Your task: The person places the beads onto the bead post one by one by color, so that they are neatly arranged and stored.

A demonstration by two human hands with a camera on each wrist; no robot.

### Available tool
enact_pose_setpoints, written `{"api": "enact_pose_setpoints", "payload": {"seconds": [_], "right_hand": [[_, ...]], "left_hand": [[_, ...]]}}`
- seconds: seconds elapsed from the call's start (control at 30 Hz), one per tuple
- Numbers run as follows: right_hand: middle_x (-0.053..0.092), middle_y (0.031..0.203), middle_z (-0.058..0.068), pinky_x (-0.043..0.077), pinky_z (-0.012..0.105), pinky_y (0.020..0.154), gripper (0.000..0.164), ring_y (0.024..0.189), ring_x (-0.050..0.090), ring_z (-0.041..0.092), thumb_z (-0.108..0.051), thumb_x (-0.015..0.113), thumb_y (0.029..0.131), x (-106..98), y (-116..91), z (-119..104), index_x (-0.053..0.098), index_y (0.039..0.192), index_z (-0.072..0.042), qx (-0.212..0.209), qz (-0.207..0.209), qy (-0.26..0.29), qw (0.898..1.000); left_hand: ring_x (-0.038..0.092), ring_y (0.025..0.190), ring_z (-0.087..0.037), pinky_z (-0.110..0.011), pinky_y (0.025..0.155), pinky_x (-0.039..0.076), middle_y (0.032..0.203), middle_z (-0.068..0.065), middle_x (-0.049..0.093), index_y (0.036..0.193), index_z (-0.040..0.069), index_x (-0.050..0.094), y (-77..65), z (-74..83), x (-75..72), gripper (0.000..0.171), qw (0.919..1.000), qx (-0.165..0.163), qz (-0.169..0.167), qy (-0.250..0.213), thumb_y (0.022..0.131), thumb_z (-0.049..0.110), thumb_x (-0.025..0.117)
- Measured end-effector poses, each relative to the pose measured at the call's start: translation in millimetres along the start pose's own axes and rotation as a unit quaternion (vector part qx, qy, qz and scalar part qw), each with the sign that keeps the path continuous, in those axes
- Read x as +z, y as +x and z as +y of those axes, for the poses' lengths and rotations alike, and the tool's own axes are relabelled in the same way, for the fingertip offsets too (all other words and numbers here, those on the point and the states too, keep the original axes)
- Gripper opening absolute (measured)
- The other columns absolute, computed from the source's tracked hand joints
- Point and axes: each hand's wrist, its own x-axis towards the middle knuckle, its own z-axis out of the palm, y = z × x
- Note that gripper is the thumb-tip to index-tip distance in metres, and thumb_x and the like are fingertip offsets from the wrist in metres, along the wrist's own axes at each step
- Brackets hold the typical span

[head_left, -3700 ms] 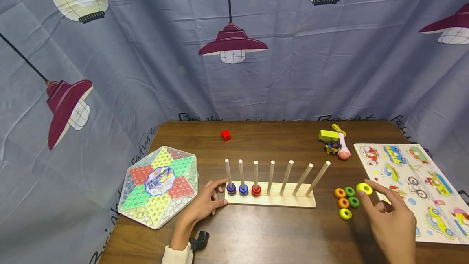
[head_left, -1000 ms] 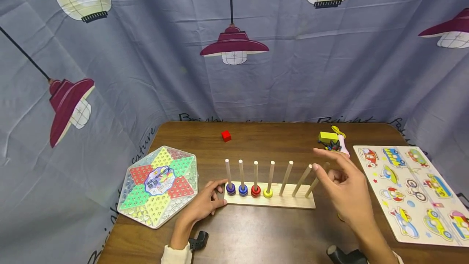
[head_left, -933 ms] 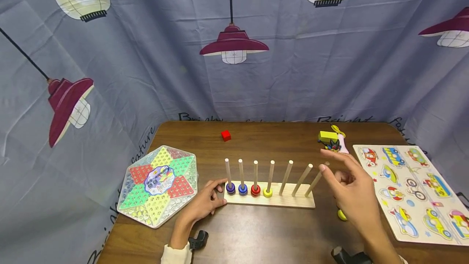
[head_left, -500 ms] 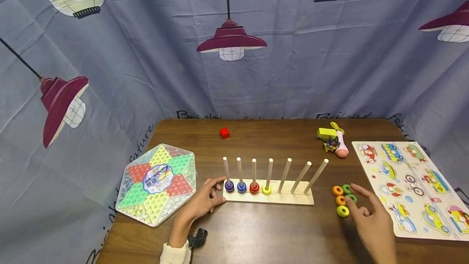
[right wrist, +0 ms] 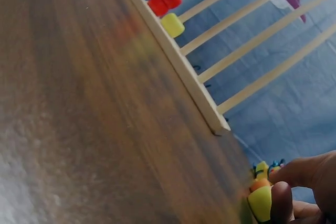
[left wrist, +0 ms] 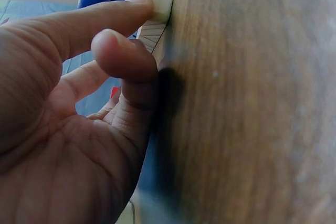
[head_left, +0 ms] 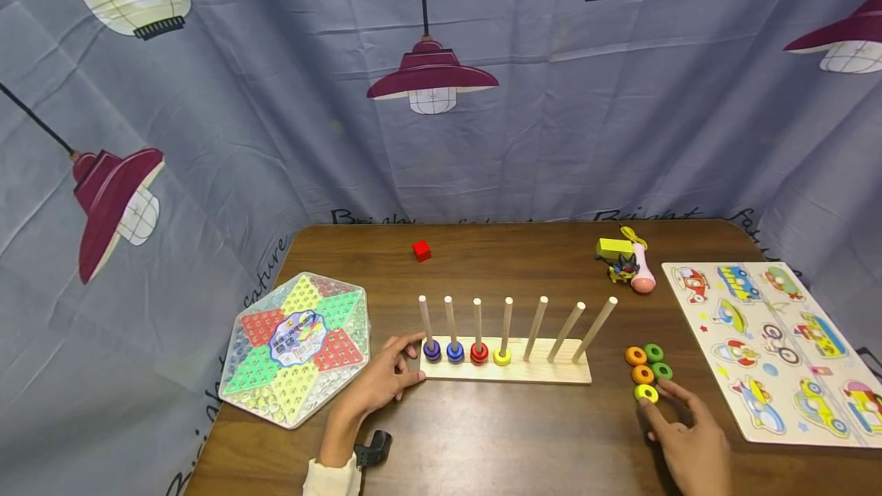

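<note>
A wooden peg stand lies across the table with a row of upright pegs. Purple rings, blue rings, red rings and one yellow ring sit on its four leftmost pegs; the others are bare. My left hand holds the stand's left end between thumb and index finger. At right, my right hand pinches a loose yellow ring at table level with thumb and index finger. Close beyond it lie orange rings and green rings.
A hexagonal Chinese checkers board is on the left. A picture puzzle board lies on the right. Toward the back are a red cube, a yellow block, a small figure and a pink microphone-like toy.
One yellow ring has gone from my right hand onto the fourth peg. The right hand then moved back right and down to the other yellow ring. My left hand stays put.
</note>
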Motion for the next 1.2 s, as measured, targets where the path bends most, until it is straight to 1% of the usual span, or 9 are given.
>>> {"api": "enact_pose_setpoints", "payload": {"seconds": [0.1, 0.23, 0.3, 0.5, 0.6, 0.67, 0.83, 1.03, 1.2], "right_hand": [[0.071, 0.090, 0.003, 0.037, 0.027, 0.049, 0.065, 0.049, 0.060, 0.014, -0.051, 0.066, 0.085, 1.9, 1.7, 2.7, 0.050, 0.136, -0.014, 0.004, -0.009, -0.020, 1.000], [0.069, 0.067, 0.002, 0.036, 0.030, 0.068, 0.063, 0.051, 0.061, 0.012, -0.049, 0.065, 0.087, 3.0, 4.3, 3.7, 0.049, 0.136, -0.012, 0.004, -0.018, -0.036, 0.999], [0.071, 0.072, 0.004, 0.036, 0.034, 0.071, 0.063, 0.051, 0.061, 0.012, -0.048, 0.065, 0.087, 3.6, 4.6, 3.7, 0.049, 0.136, -0.011, 0.000, -0.018, -0.034, 0.999], [0.068, 0.107, 0.014, 0.036, 0.035, 0.075, 0.057, 0.051, 0.062, 0.010, -0.045, 0.066, 0.087, 7.2, 5.5, 3.8, 0.054, 0.131, -0.012, -0.024, 0.005, -0.025, 0.999], [0.070, 0.103, 0.014, 0.036, 0.037, 0.077, 0.055, 0.050, 0.061, 0.010, -0.044, 0.066, 0.087, 7.3, 5.4, 4.4, 0.055, 0.130, -0.011, -0.030, 0.012, -0.026, 0.999], [0.071, 0.095, 0.011, 0.037, 0.034, 0.074, 0.053, 0.049, 0.061, 0.010, -0.043, 0.066, 0.088, 7.0, 5.4, 4.6, 0.056, 0.129, -0.011, -0.029, 0.014, -0.030, 0.999], [0.071, 0.077, 0.004, 0.034, 0.026, 0.058, 0.049, 0.046, 0.058, 0.011, -0.040, 0.067, 0.088, 5.4, 6.4, 4.7, 0.057, 0.127, -0.012, -0.028, 0.020, -0.038, 0.999], [0.070, 0.069, 0.004, 0.035, 0.024, 0.057, 0.050, 0.048, 0.059, 0.010, -0.044, 0.066, 0.087, -0.6, 4.3, 2.2, 0.059, 0.126, -0.013, -0.001, 0.021, -0.033, 0.999], [0.063, 0.052, 0.004, 0.033, 0.025, 0.038, 0.051, 0.040, 0.055, 0.015, -0.045, 0.065, 0.088, -10.4, 2.1, -10.9, 0.058, 0.126, -0.012, 0.002, 0.025, -0.008, 1.000]], "left_hand": [[0.047, 0.058, -0.010, -0.025, 0.039, 0.046, 0.109, -0.013, 0.042, 0.140, 0.018, 0.046, 0.5, -0.2, -0.1, 0.061, 1.0000, -0.001, 0.001, 0.000, 0.085, 0.010, 0.072], [0.047, 0.058, -0.011, -0.025, 0.039, 0.046, 0.109, -0.014, 0.042, 0.139, 0.019, 0.046, 0.7, -1.2, 0.0, 0.061, 1.0000, -0.004, 0.000, -0.001, 0.085, 0.010, 0.072], [0.047, 0.059, -0.011, -0.025, 0.039, 0.046, 0.109, -0.014, 0.042, 0.139, 0.019, 0.047, 0.5, -1.1, -0.1, 0.061, 1.0000, -0.004, 0.001, 0.002, 0.085, 0.010, 0.072], [0.048, 0.058, -0.011, -0.025, 0.039, 0.046, 0.109, -0.014, 0.042, 0.139, 0.020, 0.047, -0.3, -0.2, -0.8, 0.061, 1.0000, -0.002, 0.003, 0.004, 0.085, 0.009, 0.072], [0.048, 0.057, -0.011, -0.026, 0.039, 0.047, 0.109, -0.014, 0.042, 0.140, 0.020, 0.046, 0.1, 0.2, -0.5, 0.061, 1.0000, 0.001, 0.000, 0.004, 0.086, 0.009, 0.072], [0.048, 0.056, -0.010, -0.026, 0.039, 0.047, 0.109, -0.013, 0.042, 0.140, 0.020, 0.046, 0.5, 0.5, -0.1, 0.061, 1.0000, 0.003, 0.000, 0.003, 0.086, 0.009, 0.071], [0.048, 0.055, -0.010, -0.025, 0.039, 0.046, 0.109, -0.013, 0.042, 0.140, 0.018, 0.046, 0.2, 1.4, 0.5, 0.061, 1.0000, 0.004, 0.001, 0.003, 0.086, 0.008, 0.071], [0.048, 0.056, -0.010, -0.027, 0.039, 0.047, 0.109, -0.014, 0.042, 0.140, 0.021, 0.046, 0.6, 0.9, 0.9, 0.060, 1.0000, 0.003, -0.001, 0.007, 0.086, 0.010, 0.071], [0.048, 0.055, -0.010, -0.027, 0.039, 0.047, 0.109, -0.013, 0.042, 0.140, 0.020, 0.046, 0.1, 0.9, 0.6, 0.060, 1.0000, 0.003, 0.001, 0.005, 0.086, 0.009, 0.071]]}}
